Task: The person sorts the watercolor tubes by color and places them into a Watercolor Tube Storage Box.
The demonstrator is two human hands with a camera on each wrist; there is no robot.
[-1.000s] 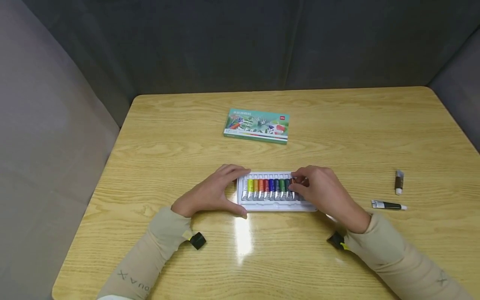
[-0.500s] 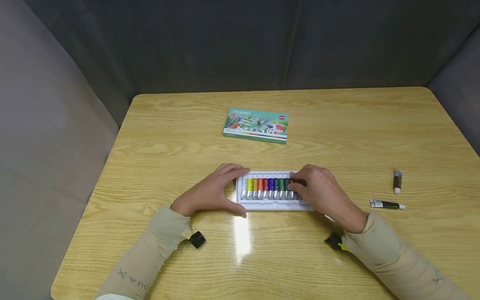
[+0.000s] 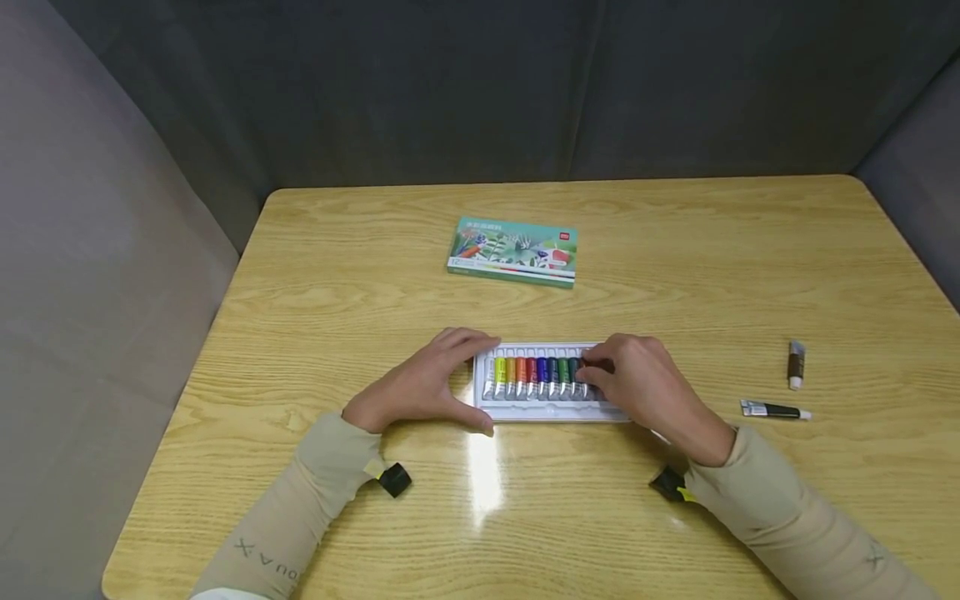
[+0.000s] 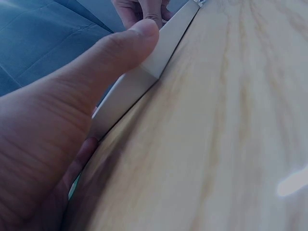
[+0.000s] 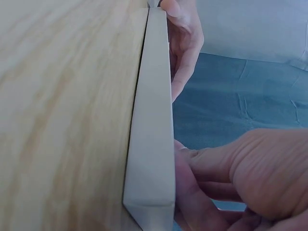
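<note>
A white plastic tray (image 3: 555,412) lies on the table with a row of colourful paint tubes (image 3: 542,379) in its slots. My left hand (image 3: 427,379) holds the tray's left end, thumb on the near edge and fingers at the far corner. In the left wrist view, the thumb (image 4: 137,43) presses on the tray's side wall. Over the right end of the row, my right hand (image 3: 637,379) pinches a paint tube between thumb and fingers; the hand hides most of it. The right wrist view shows the tray wall (image 5: 151,110) with the curled right fingers (image 5: 190,192) beside it.
Behind the tray lies a green illustrated paint box (image 3: 513,252). To the right are two loose tubes, a brown one (image 3: 796,364) and a black one (image 3: 775,410). A dark curtain (image 3: 420,92) stands behind the wooden table (image 3: 337,275).
My right fingers have settled slightly at the tray's right end, and the orange-brown tube glimpsed between them a second ago is now covered. My left hand stays in place on the tray.
</note>
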